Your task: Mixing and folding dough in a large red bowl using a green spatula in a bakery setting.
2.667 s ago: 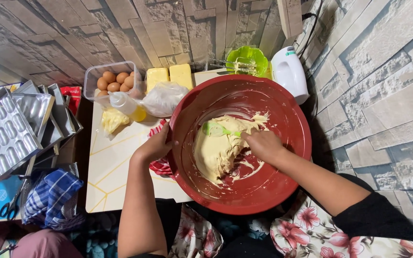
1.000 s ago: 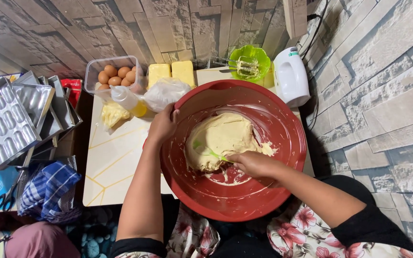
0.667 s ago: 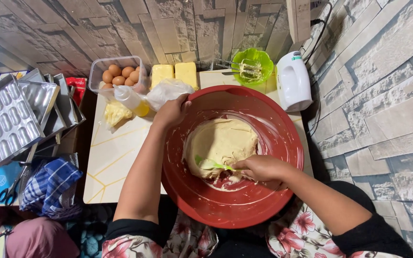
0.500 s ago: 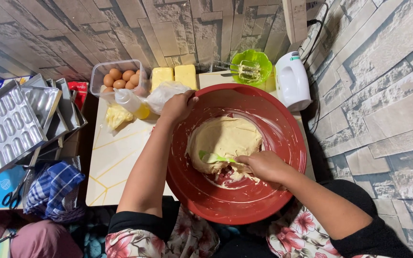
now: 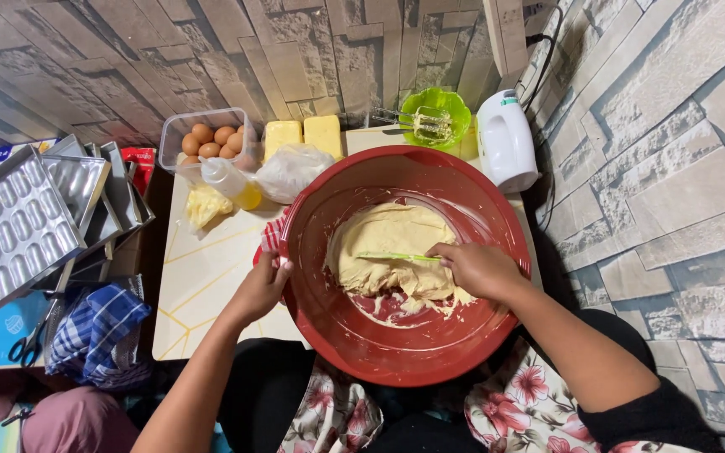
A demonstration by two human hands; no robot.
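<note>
The bowl (image 5: 404, 352) is brick red, the dough (image 5: 392, 243) in it pale yellow, with a lime-green spatula (image 5: 396, 257) across it. The surface (image 5: 203, 277) is cream with thin gold lines. At 12 o'clock of the bowl sit a bright green dish (image 5: 446, 105) and a white mixer (image 5: 505, 138); at 11 o'clock, brown eggs (image 5: 210, 141) and yellow butter blocks (image 5: 304, 134). At 9 o'clock lie silver trays (image 5: 10, 226) and a blue-and-white checked cloth (image 5: 98, 331). The walls (image 5: 673, 168) show grey stone patterning.
</note>
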